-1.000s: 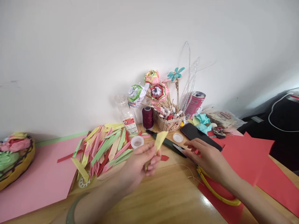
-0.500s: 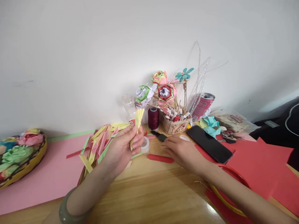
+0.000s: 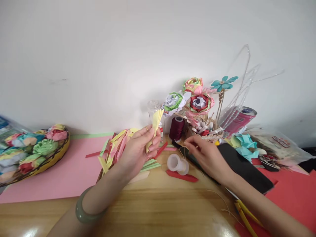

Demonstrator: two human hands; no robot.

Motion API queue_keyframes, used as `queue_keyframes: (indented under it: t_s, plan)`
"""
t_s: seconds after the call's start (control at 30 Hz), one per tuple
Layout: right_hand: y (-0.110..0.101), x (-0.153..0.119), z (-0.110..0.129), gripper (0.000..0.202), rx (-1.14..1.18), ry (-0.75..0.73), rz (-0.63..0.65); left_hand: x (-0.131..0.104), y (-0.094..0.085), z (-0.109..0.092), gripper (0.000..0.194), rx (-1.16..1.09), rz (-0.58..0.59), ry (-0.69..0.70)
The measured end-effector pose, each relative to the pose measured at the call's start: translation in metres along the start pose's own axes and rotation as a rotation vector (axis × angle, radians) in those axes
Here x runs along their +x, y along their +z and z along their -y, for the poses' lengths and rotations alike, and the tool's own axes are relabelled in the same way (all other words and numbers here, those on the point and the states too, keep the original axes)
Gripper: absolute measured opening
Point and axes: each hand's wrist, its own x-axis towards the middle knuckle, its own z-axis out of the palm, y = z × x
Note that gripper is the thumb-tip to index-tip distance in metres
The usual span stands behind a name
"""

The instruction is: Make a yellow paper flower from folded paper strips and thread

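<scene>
My left hand (image 3: 140, 149) is closed round a folded, fan-like strip of yellow paper (image 3: 157, 121), which stands upright between thumb and fingers. My right hand (image 3: 208, 154) has its thumb and fingertips pinched together on a thin tan thread (image 3: 182, 148). Just left of that hand, a translucent white spool (image 3: 173, 163) lies on its side. Below the spool is a folded red paper strip (image 3: 182, 176). A dark red thread cone (image 3: 177, 129) stands behind, beside a clear glass jar (image 3: 153, 106) partly covered by the yellow paper.
Paper flowers (image 3: 199, 102) rise from a small basket by the wall. Coloured paper strips (image 3: 120, 141) are heaped left of my hands. Further left is a basket of paper flowers (image 3: 65, 144). A black phone (image 3: 256, 172), pink can (image 3: 240, 119) and red paper (image 3: 291, 194) lie right.
The view has swung left, so things sit further right. My right hand's fingertips have risen off the table area into a pinch. The white spool has tipped over. My left hand still holds the yellow paper.
</scene>
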Motion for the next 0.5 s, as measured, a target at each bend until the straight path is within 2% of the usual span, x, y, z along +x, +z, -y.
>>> queue_keyframes:
  t_s: [0.07,0.2,0.3,0.4,0.5]
  plan:
    - [-0.012,0.002,0.004,0.026,0.117,0.049,-0.001,0.002,-0.001,0.004,0.019,0.089,0.008,0.030]
    - [-0.026,0.004,0.015,0.025,0.496,0.175,-0.020,0.005,-0.001,0.014,0.020,0.275,0.039,0.078]
    - [-0.030,0.003,0.024,0.021,0.387,0.093,-0.062,0.009,0.000,0.025,0.019,0.289,0.118,0.035]
    - [-0.032,0.002,0.028,0.020,0.266,0.005,-0.032,0.014,-0.001,0.038,0.025,0.287,0.199,-0.049]
    - [-0.035,0.000,0.022,0.025,0.273,0.051,0.024,0.022,-0.006,0.050,0.027,0.338,0.152,-0.092]
